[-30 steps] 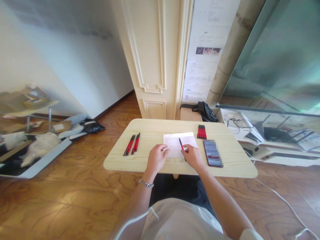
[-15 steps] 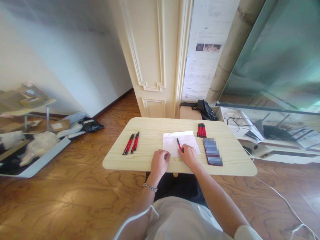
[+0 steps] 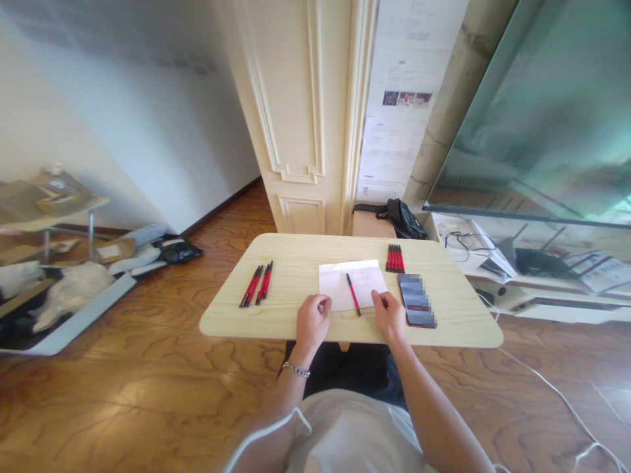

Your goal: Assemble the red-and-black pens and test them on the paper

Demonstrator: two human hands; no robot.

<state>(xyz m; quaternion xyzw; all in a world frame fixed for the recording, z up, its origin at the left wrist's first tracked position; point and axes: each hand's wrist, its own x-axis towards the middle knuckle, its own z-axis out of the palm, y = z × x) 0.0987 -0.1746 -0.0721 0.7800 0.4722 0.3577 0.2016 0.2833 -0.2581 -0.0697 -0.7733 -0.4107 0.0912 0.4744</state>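
Note:
A white sheet of paper (image 3: 340,279) lies on the light wooden table (image 3: 296,253), a single red and black pen (image 3: 353,294) slanting across it. My left hand (image 3: 314,320) rests at the sheet's near left corner, thumb and forefinger closed on its edge. At the near right corner, my right hand (image 3: 390,315) has its fingers curled over the paper, apart from the pen. Both palms are hidden. To the left are several red and black pens (image 3: 256,284). A neat row of more pens (image 3: 395,259) sits at the back right, behind a phone (image 3: 417,301).
Behind the table is a black bag (image 3: 405,219) on a box. A low white cabinet (image 3: 547,305) with cables stands to the right under a large screen (image 3: 547,118). On the floor at left, an open container (image 3: 98,318) holds packing material. A white cable (image 3: 547,381) crosses the floor.
My right hand has let go of the pen, which now lies on the paper, and has moved right to the sheet's corner. My left hand stays where it was.

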